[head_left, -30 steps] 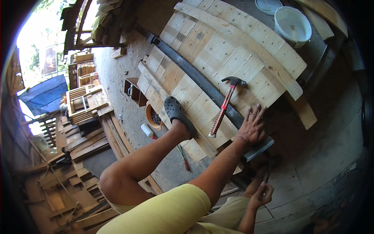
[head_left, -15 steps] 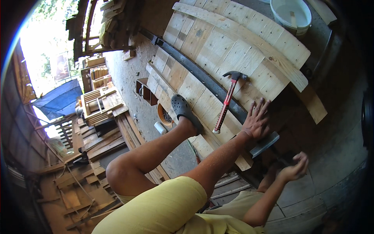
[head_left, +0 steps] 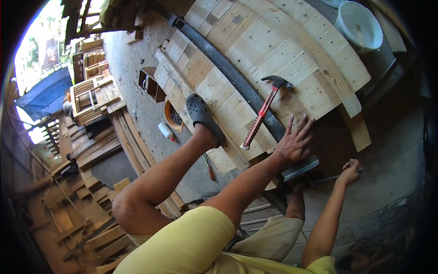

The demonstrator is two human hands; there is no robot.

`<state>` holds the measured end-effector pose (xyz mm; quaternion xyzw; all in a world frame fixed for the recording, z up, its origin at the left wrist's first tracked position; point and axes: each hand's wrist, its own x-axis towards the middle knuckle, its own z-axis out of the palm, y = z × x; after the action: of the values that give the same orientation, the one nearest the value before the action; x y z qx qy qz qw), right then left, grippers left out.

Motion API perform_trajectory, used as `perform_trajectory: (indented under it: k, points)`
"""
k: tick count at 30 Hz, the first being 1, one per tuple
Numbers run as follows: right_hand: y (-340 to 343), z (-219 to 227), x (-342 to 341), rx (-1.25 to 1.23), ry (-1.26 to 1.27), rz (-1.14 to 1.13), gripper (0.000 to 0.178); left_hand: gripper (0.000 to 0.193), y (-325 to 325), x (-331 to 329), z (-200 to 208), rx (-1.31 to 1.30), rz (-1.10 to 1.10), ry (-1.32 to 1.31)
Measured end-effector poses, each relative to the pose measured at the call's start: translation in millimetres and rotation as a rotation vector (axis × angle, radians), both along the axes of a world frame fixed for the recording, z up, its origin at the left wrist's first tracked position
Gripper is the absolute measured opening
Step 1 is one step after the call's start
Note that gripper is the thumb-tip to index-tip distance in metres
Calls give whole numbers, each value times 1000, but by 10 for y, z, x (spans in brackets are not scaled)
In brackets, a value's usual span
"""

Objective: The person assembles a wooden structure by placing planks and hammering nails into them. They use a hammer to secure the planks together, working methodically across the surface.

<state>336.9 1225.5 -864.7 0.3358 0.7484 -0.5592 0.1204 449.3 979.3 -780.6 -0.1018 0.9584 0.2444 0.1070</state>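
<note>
My left hand (head_left: pixel 295 145) lies with spread fingers over the near end of a dark metal bar (head_left: pixel 228 75), which runs across a panel of plywood pieces (head_left: pixel 251 50). Just below that palm a grey metal jaw-like block (head_left: pixel 300 168) juts out. Off to the right, my right hand (head_left: pixel 350 173) is closed round a thin metal rod (head_left: pixel 328 178), whose end pokes out past the fist. A claw hammer (head_left: pixel 264 112) with a red and black handle rests across the bar and panel. My foot in a grey clog (head_left: pixel 200 114) presses on the panel's left edge strip (head_left: pixel 182 77).
Left of the panel sit an orange bowl of nails (head_left: pixel 173 116), a white bottle (head_left: pixel 166 131), a small wooden box (head_left: pixel 152 84) and a red-handled tool (head_left: pixel 211 173). White buckets (head_left: pixel 360 27) stand at the far right. Stacked boards (head_left: pixel 98 146) fill the left.
My right hand has risen and closed round the rod; its fingers were loosely curled beside it before. The left hand stays at the bar's end. The whole view has shifted slightly.
</note>
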Motion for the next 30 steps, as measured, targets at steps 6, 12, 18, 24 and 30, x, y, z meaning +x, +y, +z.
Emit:
perform_trajectory:
  k: [6, 12, 18, 24, 30]
  points:
    - [258, -1846, 60, -7, -494, 111, 28, 57, -41, -5, -64, -4, -17, -29]
    - [626, -2789, 210, 291, 125, 383, 45, 55, -31, 3, -155, -21, 6, 40]
    - [1128, -2208, -41, 312, -37, 765, 38, 49, 126, -123, -99, 29, 18, 91]
    - [184, -165, 557, -264, -409, 417, 64, 45, -71, 111, -57, -53, 19, -10]
    - [224, 241, 1362, -295, -535, 140, 66, 43, 50, 13, -68, -33, 9, -6]
